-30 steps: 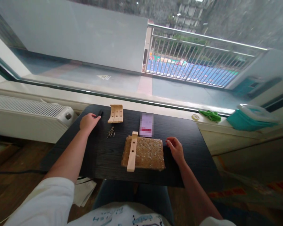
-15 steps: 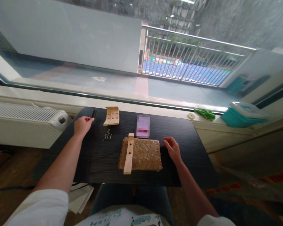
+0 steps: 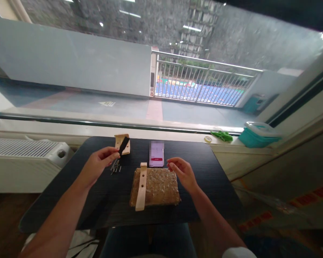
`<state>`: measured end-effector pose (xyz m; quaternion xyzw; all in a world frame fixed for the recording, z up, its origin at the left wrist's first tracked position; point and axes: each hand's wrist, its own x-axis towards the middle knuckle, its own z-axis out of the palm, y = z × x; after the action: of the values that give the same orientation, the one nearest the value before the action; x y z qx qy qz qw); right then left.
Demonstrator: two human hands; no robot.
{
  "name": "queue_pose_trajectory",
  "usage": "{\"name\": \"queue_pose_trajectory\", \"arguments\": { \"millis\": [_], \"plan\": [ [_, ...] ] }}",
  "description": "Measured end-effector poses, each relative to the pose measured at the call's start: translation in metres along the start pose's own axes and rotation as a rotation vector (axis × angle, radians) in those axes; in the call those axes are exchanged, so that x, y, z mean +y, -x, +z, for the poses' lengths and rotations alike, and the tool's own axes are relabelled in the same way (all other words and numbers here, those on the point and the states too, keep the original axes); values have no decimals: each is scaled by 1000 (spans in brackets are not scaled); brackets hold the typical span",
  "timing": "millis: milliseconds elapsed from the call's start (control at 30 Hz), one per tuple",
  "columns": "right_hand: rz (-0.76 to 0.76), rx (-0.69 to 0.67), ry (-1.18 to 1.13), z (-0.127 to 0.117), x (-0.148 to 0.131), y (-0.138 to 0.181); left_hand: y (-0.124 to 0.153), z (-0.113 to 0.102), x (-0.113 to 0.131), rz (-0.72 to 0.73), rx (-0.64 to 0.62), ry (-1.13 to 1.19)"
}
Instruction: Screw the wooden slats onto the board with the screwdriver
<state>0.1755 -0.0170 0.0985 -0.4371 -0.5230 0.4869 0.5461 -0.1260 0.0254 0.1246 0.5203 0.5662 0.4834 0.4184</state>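
My left hand (image 3: 103, 159) pinches a black-handled screwdriver (image 3: 123, 145), its thin shaft slanting down-left and partly blurred. Beneath it lie several small screws (image 3: 116, 168), and behind it a set of pale wooden pieces with holes (image 3: 126, 149), partly covered by the tool. A brown, rough-topped block (image 3: 161, 188) sits in front of me. Across its left side rests a wooden strip (image 3: 142, 191) with two holes. By the block's far right corner is my right hand (image 3: 185, 173), thumb and fingertips drawn together; anything small between them cannot be made out.
A phone (image 3: 156, 154) with a lit screen lies behind the block on the dark table (image 3: 107, 200). On the windowsill are a tape roll (image 3: 207, 139), a green cloth (image 3: 222, 135) and a teal box (image 3: 258, 138). A radiator (image 3: 29, 165) stands at left.
My left hand has brought the screwdriver from the table's far left edge rightward, over the screws. My right hand has come inward, to the block's far right corner. The view has tilted up.
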Motion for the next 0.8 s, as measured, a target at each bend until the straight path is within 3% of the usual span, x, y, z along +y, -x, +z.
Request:
{"name": "queue_pose_trajectory", "arguments": {
  "millis": [200,433,600,700,800],
  "plan": [
    [-22,-148,-83,42,-9,-11,26,43,20,87,-247,-33],
    [-12,-170,-170,56,-6,-9,34,59,16,231,-402,-270],
    [-9,-132,-223,53,-6,-7,32,52,13,293,-394,-335],
    [-7,-62,-250,43,-4,-8,26,36,4,281,-244,-292],
    [22,1,-276,29,3,-10,18,16,-17,178,-109,-245]
  ]
}}
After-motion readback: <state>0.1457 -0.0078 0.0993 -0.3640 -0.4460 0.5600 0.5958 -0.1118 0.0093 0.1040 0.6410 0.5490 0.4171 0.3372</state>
